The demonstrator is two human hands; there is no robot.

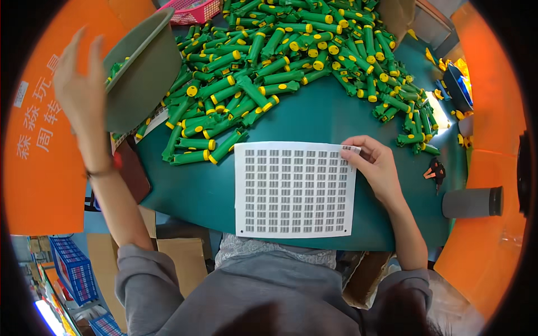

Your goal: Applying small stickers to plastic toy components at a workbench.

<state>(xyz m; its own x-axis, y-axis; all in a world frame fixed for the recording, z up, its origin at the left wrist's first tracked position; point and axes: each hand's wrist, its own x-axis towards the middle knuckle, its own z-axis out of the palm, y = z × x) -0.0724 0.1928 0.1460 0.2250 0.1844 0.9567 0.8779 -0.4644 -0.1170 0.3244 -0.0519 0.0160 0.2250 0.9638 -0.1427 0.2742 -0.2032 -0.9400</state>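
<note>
Head view: green tabletop (319, 120), orange panel (47, 190); left hand (81, 92) spread, right hand (378, 168) pinching sheet (296, 190).

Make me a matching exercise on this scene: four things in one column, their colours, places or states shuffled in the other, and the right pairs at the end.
Things:
1. Paper sheet
2. Left hand
3. Basket
4. Tumbler

Descriptions:
A. Grey with a dark end, toward the right of the picture
B. Raised and blurred, nothing seen in its grasp
C. Pink, cut off by the top edge of the picture
D. White with small printed blocks, held near one corner by the right hand

Right pairs: 1-D, 2-B, 3-C, 4-A
</note>
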